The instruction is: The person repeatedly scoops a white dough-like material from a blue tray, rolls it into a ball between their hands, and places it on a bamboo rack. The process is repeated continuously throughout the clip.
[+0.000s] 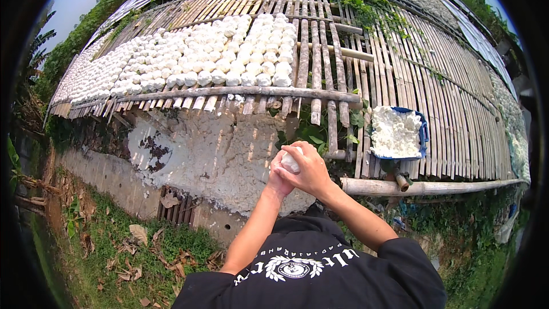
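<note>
left hand (279,181): was cupped against a white lump (290,163)
right hand (310,168): wrapped over it, so both hands had a grip
forearms (254,230): reached out front, angled inward

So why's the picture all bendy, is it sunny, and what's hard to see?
Head view: fisheye lens bends the long pole and leaves black edges; head view: yes, strong sun, bright stripes on the grey ground; head view: the lump looks pale, its fine detail hard to see.

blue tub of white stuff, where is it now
In the head view, the blue tub sits right of centre on the bamboo slats, to the right of the right hand and just beyond the thick near-edge pole.
</note>
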The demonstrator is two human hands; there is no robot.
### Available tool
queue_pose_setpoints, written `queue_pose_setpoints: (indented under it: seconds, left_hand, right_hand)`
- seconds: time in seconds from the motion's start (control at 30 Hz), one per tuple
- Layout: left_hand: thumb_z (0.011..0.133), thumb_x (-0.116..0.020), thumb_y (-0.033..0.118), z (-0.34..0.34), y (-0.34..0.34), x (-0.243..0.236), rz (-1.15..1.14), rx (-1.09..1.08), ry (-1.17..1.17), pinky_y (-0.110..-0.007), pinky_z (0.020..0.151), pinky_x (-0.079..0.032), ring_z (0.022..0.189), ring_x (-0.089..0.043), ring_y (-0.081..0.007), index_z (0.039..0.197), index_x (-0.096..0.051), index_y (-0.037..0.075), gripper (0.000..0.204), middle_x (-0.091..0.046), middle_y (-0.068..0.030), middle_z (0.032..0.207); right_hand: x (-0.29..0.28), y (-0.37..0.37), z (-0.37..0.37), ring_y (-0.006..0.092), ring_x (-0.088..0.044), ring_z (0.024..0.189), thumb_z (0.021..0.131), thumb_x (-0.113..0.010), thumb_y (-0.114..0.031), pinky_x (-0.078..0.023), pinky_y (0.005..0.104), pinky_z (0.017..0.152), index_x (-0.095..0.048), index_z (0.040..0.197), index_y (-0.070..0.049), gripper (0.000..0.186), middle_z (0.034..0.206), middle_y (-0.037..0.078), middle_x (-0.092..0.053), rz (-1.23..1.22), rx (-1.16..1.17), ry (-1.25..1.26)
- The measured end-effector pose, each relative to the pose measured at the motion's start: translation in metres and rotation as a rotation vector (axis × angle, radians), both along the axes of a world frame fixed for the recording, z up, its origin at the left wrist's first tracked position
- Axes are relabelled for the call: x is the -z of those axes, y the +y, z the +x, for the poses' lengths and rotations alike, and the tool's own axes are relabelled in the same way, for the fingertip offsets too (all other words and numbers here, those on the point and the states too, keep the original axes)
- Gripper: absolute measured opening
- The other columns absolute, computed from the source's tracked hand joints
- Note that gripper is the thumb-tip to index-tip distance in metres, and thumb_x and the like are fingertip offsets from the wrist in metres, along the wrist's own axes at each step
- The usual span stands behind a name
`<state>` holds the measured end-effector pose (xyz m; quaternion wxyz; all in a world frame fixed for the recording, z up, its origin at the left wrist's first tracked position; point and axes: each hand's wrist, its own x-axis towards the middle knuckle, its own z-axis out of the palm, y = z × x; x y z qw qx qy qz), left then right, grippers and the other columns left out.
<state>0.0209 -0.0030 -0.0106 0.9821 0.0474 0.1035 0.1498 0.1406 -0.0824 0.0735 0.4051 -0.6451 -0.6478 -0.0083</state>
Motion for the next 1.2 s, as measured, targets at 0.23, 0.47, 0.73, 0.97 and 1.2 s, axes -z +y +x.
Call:
queue_pose_setpoints:
  seconds: [0.23, 0.47, 0.73, 0.97, 1.2]
  left_hand:
    - [0.114, -0.03, 0.062, 0.006, 0.003, 0.007, 0.152, 0.022, -0.452, -0.054, 0.125, -0.041, 0.148, -0.053, -0.0347, 0.16, -0.049, 0.012, 0.07, -0.053, -0.017, 0.162]
    - [0.112, -0.033, 0.066, 0.017, -0.004, 0.02, 0.371, -0.198, -0.351, -0.051, 0.12, -0.046, 0.14, -0.059, -0.0327, 0.158, -0.05, 0.01, 0.074, -0.058, -0.0151, 0.156]
    - [0.114, -0.03, 0.058, 0.013, 0.0, 0.014, 0.028, -0.056, -0.053, -0.055, 0.12, -0.046, 0.142, -0.056, -0.0374, 0.154, -0.053, 0.007, 0.069, -0.056, -0.0195, 0.155]
    - [0.114, -0.025, 0.055, 0.014, 0.001, 0.016, 0.092, -0.098, -0.236, -0.061, 0.129, -0.035, 0.155, -0.042, -0.0475, 0.155, -0.052, 0.006, 0.069, -0.045, -0.0297, 0.166]
    - [0.114, -0.033, 0.047, 0.038, -0.017, 0.046, 0.057, -0.471, -0.345, -0.054, 0.118, -0.048, 0.139, -0.058, -0.0369, 0.15, -0.057, 0.011, 0.056, -0.06, -0.0176, 0.15]
  right_hand:
    - [-0.002, 0.004, 0.015, 0.0333, -0.069, 0.098, 0.086, -0.084, -0.031, -0.058, 0.0443, 0.086, -0.073, 0.126, -0.009, 0.047, 0.107, 0.013, -0.07, -0.022, -0.157, -0.021]
    - [0.002, 0.001, 0.012, 0.0346, -0.068, 0.105, 0.083, -0.086, -0.032, -0.054, 0.0465, 0.094, -0.073, 0.125, -0.008, 0.05, 0.115, 0.013, -0.069, -0.102, -0.235, 0.012]
    - [-0.001, 0.008, 0.012, 0.0349, -0.068, 0.111, 0.085, -0.083, -0.026, -0.056, 0.0478, 0.097, -0.076, 0.121, -0.008, 0.04, 0.119, 0.013, -0.07, -0.15, -0.26, 0.072]
    - [0.001, 0.007, 0.011, 0.0319, -0.071, 0.106, 0.084, -0.081, -0.02, -0.059, 0.0444, 0.092, -0.079, 0.109, -0.01, 0.027, 0.116, 0.01, -0.072, -0.122, -0.12, 0.099]
    - [0.002, 0.008, 0.007, 0.0339, -0.067, 0.114, 0.083, -0.084, -0.018, -0.058, 0.0485, 0.094, -0.076, 0.123, -0.01, 0.041, 0.117, 0.009, -0.071, -0.212, -0.087, -0.038]
